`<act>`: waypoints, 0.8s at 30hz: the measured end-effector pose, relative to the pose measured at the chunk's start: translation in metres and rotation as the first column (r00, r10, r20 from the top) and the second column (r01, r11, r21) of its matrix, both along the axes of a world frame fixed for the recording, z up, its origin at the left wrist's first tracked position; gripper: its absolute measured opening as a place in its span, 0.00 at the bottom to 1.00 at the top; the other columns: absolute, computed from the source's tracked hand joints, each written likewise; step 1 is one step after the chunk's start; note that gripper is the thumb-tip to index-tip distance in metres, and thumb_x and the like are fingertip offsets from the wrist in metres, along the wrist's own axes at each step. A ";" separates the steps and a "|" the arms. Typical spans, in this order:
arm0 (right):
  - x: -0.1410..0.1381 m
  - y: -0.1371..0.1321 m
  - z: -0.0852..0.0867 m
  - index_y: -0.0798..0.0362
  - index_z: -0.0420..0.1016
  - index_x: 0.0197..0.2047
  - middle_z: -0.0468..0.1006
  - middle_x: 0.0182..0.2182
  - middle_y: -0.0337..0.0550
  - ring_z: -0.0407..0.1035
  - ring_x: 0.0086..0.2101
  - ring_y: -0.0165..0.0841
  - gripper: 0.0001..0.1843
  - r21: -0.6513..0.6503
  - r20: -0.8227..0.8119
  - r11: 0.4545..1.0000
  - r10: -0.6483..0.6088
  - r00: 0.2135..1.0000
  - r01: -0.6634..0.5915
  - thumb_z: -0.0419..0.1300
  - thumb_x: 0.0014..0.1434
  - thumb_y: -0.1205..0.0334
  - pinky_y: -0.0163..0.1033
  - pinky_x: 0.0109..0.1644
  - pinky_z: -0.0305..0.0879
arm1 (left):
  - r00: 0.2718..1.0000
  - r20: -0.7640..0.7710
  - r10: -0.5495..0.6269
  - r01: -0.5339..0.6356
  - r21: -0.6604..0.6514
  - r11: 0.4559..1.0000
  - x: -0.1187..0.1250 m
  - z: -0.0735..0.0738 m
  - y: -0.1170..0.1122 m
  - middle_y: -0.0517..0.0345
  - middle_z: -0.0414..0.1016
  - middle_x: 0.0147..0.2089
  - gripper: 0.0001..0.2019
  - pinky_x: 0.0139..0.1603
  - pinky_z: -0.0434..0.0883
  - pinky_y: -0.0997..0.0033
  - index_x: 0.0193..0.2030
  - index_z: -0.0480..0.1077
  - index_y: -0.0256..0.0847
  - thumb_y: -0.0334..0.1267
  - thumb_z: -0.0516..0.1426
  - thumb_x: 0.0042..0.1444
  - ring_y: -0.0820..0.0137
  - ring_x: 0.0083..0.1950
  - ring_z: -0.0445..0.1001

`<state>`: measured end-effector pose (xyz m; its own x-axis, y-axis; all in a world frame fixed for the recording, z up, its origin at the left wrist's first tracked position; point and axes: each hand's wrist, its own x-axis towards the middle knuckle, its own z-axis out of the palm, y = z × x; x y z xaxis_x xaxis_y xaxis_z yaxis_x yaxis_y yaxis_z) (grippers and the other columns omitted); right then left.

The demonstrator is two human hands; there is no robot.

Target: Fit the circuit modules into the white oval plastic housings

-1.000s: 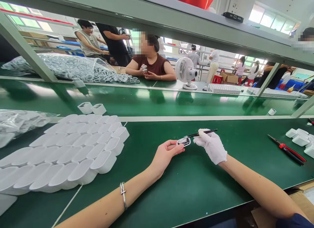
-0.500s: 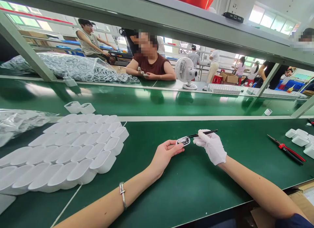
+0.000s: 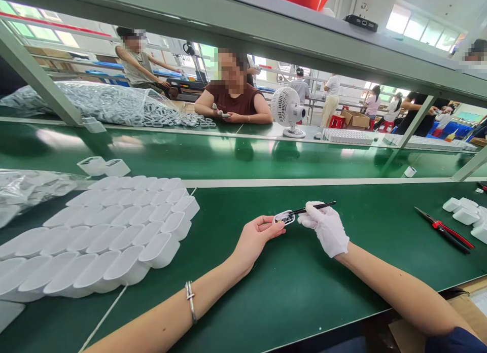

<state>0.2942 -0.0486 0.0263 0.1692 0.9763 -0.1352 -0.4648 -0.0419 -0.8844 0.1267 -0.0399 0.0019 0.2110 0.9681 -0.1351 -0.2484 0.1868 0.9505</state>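
Note:
My left hand point(image 3: 255, 238) pinches a small white oval housing point(image 3: 284, 218) just above the green bench point(image 3: 289, 292), its open side facing up. My right hand point(image 3: 325, 227), in a white glove, grips black tweezers point(image 3: 312, 207) whose tips reach into the housing. A metal bracelet point(image 3: 190, 301) sits on my left forearm.
Rows of white oval shells point(image 3: 102, 231) lie at the left, beside a plastic bag point(image 3: 23, 190). Red-handled pliers point(image 3: 445, 230) and more white parts point(image 3: 466, 216) lie at the right. Two white pieces point(image 3: 102, 166) ride the conveyor. A person point(image 3: 233, 97) and a fan point(image 3: 288, 111) sit opposite.
The two white pieces and the small part on the conveyor have drifted left. My hands and the housing have barely moved.

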 end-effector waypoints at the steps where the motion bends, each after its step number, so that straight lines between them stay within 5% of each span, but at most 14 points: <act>1: 0.001 0.001 0.000 0.58 0.72 0.33 0.78 0.25 0.43 0.75 0.25 0.31 0.25 0.002 0.008 1.000 -0.009 1.000 0.009 0.74 0.34 0.55 0.31 0.29 0.73 | 1.000 0.005 0.002 -0.002 -0.003 1.000 0.000 0.000 0.000 0.50 0.79 0.34 0.21 0.52 0.69 0.58 0.35 0.71 0.33 0.44 0.69 0.37 0.62 0.38 0.77; 11: -0.003 -0.002 0.000 0.57 0.71 0.32 0.76 0.25 0.40 0.74 0.26 0.29 0.24 0.000 -0.013 1.000 0.008 1.000 -0.008 0.73 0.34 0.56 0.30 0.30 0.72 | 0.998 -0.050 -0.027 0.028 0.003 1.000 0.000 0.000 0.000 0.49 0.79 0.33 0.21 0.50 0.69 0.59 0.35 0.71 0.33 0.44 0.69 0.37 0.61 0.38 0.77; 18: 0.000 0.002 0.003 0.58 0.68 0.26 0.69 0.17 0.37 0.63 0.17 0.23 0.19 -0.030 0.031 0.991 0.130 0.991 -0.130 0.72 0.36 0.57 0.29 0.20 0.62 | 0.989 -0.148 -0.031 0.036 0.035 0.999 0.001 0.002 -0.002 0.49 0.80 0.33 0.21 0.49 0.68 0.62 0.36 0.73 0.35 0.44 0.68 0.36 0.61 0.38 0.77; 24: 0.009 0.007 0.004 0.57 0.67 0.23 0.67 0.16 0.37 0.62 0.17 0.24 0.16 -0.034 0.047 0.993 0.110 0.993 -0.109 0.71 0.38 0.61 0.30 0.17 0.59 | 0.987 -0.154 -0.046 0.053 0.040 0.998 0.000 0.000 -0.001 0.49 0.80 0.34 0.22 0.49 0.68 0.63 0.37 0.73 0.35 0.46 0.68 0.37 0.61 0.39 0.77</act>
